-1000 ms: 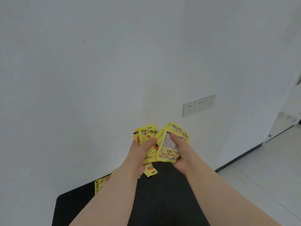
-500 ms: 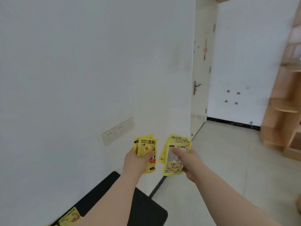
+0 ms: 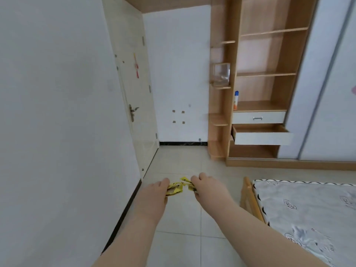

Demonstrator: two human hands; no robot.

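Both my hands are held out low in front of me over the tiled floor. My left hand [image 3: 155, 191] grips a bunch of yellow snack packets [image 3: 175, 188], seen edge-on and partly hidden by the fingers. My right hand [image 3: 209, 185] holds more yellow snack packets [image 3: 187, 183] of the same kind; only their ends poke out past the curled fingers. The two bunches nearly meet between the hands.
A white wall runs along the left to a cream door [image 3: 133, 93]. Ahead stands a wooden shelf unit [image 3: 269, 74] with one white drawer [image 3: 262, 135] pulled out. A bed with a patterned mattress [image 3: 308, 209] fills the lower right. Tiled floor [image 3: 183, 160] lies between.
The view has swung right from the wall and black table to the room with door, shelves and bed. Both hands dropped lower and turned the packets flat, edge-on.
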